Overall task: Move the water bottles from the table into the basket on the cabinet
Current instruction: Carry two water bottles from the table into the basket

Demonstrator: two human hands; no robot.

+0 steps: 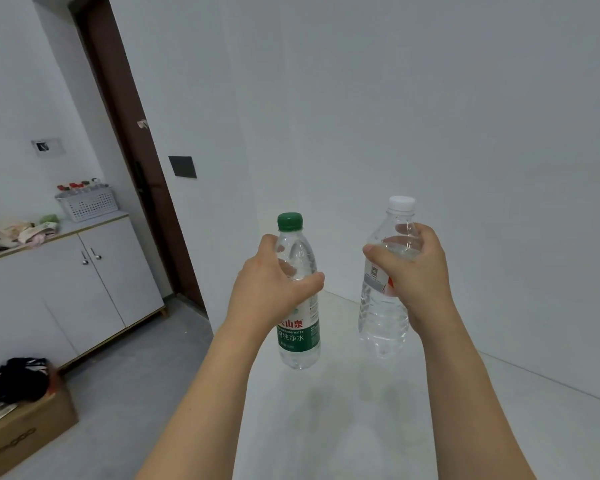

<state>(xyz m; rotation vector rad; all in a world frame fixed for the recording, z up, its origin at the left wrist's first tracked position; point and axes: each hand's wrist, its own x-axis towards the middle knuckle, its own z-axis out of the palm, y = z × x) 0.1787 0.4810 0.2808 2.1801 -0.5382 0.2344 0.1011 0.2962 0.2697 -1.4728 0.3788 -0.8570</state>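
My left hand point(271, 285) grips a clear water bottle with a green cap and green label point(298, 336), held upright above the white table point(430, 427). In my right hand point(411, 271) is a second clear bottle with a white cap point(383, 317), also upright and lifted off the table. Far to the left, a white perforated basket point(87, 204) stands on the white cabinet point(70, 289); several bottles with red caps point(75, 186) poke out of it.
A dark brown door point(136, 161) stands between the cabinet and the table. Crumpled cloths point(28, 232) lie on the cabinet top beside the basket. A cardboard box point(21, 420) with dark clothing sits on the grey floor at lower left.
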